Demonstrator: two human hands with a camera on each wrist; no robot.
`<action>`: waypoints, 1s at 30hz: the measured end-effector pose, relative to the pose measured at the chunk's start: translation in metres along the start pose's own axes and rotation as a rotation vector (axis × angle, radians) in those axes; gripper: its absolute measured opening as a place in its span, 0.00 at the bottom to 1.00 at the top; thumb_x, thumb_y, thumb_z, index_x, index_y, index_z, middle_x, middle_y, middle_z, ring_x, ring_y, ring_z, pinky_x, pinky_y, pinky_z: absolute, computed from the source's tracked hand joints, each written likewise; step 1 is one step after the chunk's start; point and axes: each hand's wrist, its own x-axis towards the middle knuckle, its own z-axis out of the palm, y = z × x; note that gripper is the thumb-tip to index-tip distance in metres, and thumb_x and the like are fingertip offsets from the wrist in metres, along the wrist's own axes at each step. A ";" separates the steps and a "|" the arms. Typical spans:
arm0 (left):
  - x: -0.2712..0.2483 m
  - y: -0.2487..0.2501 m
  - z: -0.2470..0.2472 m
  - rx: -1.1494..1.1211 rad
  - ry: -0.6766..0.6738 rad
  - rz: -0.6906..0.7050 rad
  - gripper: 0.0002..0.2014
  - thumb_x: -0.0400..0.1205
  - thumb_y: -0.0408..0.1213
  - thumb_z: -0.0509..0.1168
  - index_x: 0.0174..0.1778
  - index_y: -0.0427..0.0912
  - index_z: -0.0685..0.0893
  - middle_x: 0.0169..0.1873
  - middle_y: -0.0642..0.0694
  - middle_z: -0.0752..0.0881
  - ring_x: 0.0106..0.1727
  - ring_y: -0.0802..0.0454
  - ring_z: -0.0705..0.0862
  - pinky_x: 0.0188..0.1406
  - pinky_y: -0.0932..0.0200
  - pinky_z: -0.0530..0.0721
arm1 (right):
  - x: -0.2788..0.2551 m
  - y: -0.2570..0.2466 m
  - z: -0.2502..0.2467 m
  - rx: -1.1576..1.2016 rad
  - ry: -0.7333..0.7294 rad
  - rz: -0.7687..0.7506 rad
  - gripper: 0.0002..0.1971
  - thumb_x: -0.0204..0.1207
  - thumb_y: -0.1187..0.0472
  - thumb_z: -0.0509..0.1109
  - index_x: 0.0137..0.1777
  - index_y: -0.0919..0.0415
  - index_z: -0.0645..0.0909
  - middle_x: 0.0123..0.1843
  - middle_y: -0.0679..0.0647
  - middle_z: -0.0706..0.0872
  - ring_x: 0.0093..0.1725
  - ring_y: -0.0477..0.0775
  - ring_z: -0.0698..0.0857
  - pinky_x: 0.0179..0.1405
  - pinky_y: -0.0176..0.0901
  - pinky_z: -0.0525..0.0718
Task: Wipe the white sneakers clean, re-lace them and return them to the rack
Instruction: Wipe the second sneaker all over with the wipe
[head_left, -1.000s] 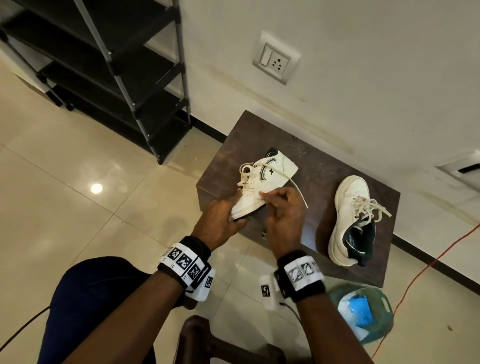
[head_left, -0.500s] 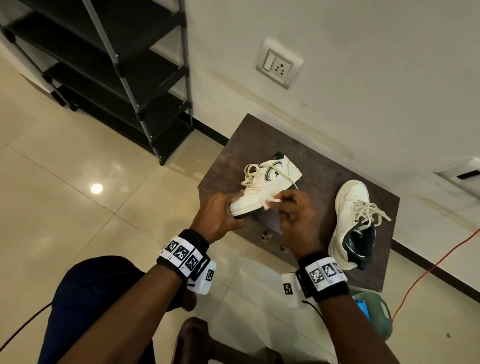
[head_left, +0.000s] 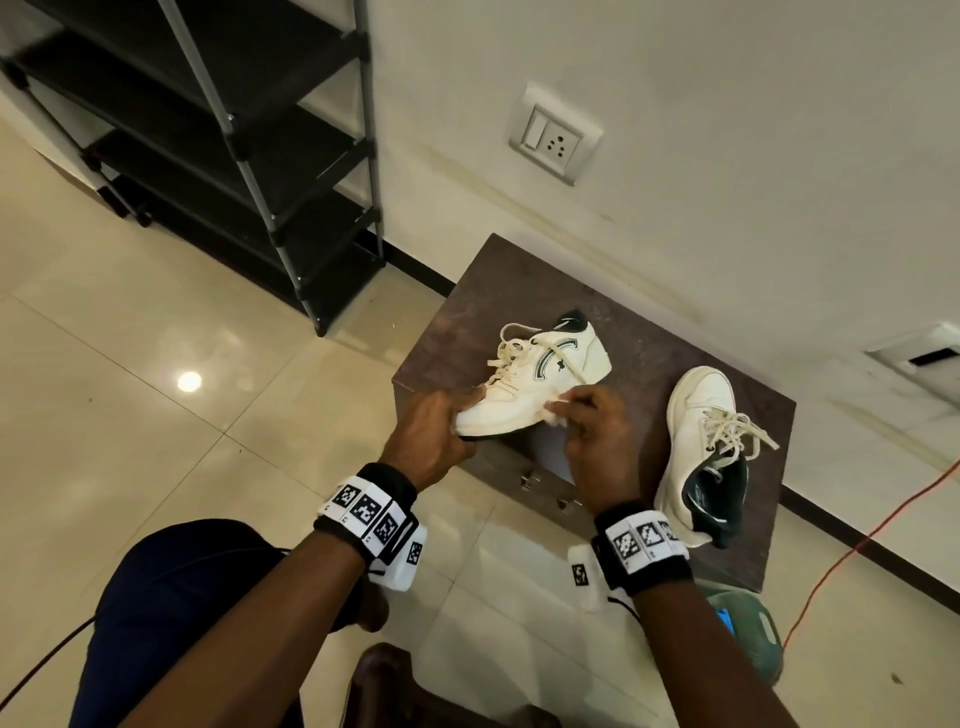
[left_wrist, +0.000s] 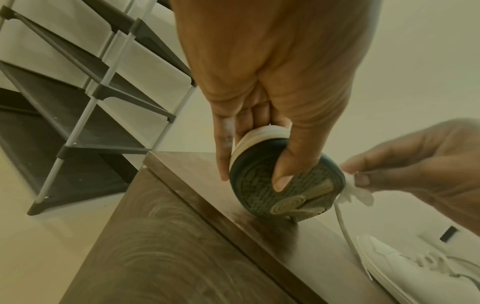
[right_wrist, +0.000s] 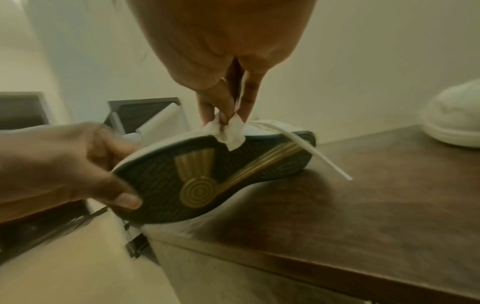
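Note:
A white sneaker (head_left: 540, 384) with a dark green sole (right_wrist: 207, 176) is tilted on its side at the front edge of a brown cabinet top (head_left: 639, 364). My left hand (head_left: 436, 436) grips its toe, thumb on the sole (left_wrist: 285, 185). My right hand (head_left: 597, 431) pinches a small white wipe (right_wrist: 228, 131) against the sneaker's side near the sole edge. A loose lace (right_wrist: 317, 154) hangs from this shoe. The second white sneaker (head_left: 701, 447) lies on the cabinet to the right, laced loosely. The black shoe rack (head_left: 249, 156) stands at the left by the wall.
A wall socket (head_left: 556, 135) sits above the cabinet. An orange cable (head_left: 857, 545) runs over the tiled floor at the right. A green tub (head_left: 748, 629) with something blue stands on the floor under my right wrist. A dark stool edge (head_left: 395, 686) is near my knees.
My right hand has slid the wipe along the sneaker's side toward the heel. The left hand keeps its grip on the toe and the shoe has tilted a little more.

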 end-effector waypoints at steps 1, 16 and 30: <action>0.000 0.001 0.001 0.006 -0.005 0.002 0.34 0.65 0.26 0.79 0.70 0.40 0.87 0.67 0.45 0.88 0.67 0.53 0.84 0.63 0.72 0.74 | 0.006 0.005 -0.002 0.042 0.033 0.099 0.17 0.70 0.81 0.69 0.46 0.63 0.93 0.51 0.58 0.87 0.53 0.59 0.88 0.57 0.21 0.74; -0.005 -0.009 0.024 0.312 -0.048 0.316 0.40 0.54 0.17 0.80 0.66 0.30 0.87 0.64 0.33 0.88 0.66 0.35 0.87 0.68 0.46 0.79 | 0.022 0.011 0.014 -0.090 0.121 -0.061 0.17 0.77 0.63 0.60 0.53 0.64 0.91 0.52 0.59 0.83 0.53 0.55 0.81 0.56 0.40 0.78; 0.012 -0.019 0.058 0.694 -0.142 0.459 0.37 0.70 0.24 0.79 0.77 0.31 0.77 0.76 0.32 0.79 0.77 0.36 0.78 0.69 0.43 0.84 | -0.034 0.014 0.027 0.291 0.204 0.375 0.12 0.73 0.71 0.79 0.53 0.58 0.93 0.49 0.50 0.88 0.45 0.45 0.88 0.48 0.36 0.86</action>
